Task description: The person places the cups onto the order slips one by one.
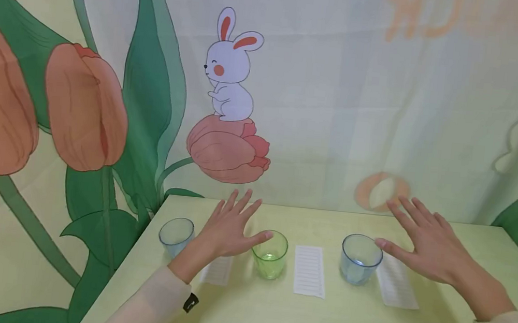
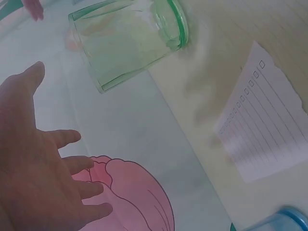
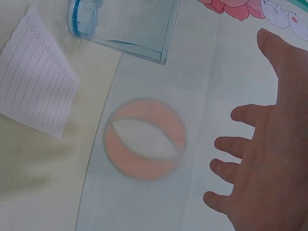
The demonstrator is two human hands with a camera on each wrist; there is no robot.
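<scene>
My left hand (image 1: 231, 226) hovers over the table with fingers spread, holding nothing. In the head view its thumb overlaps the rim of a green glass cup (image 1: 270, 259). A blue glass cup (image 1: 176, 236) stands to the left of that hand, partly behind the wrist. My right hand (image 1: 435, 246) is also raised with fingers apart and nothing in it. Its thumb tip overlaps the rim of a second blue glass cup (image 1: 360, 262). Both wrist views show the palms, the left hand (image 2: 43, 159) and the right hand (image 3: 269, 144), with straight fingers.
Lined paper slips lie between and beside the cups: a left slip (image 1: 217, 271), a middle slip (image 1: 310, 271) and a right slip (image 1: 398, 282). The pale table (image 1: 253, 317) ends at a curtain (image 1: 317, 136) printed with tulips and a rabbit.
</scene>
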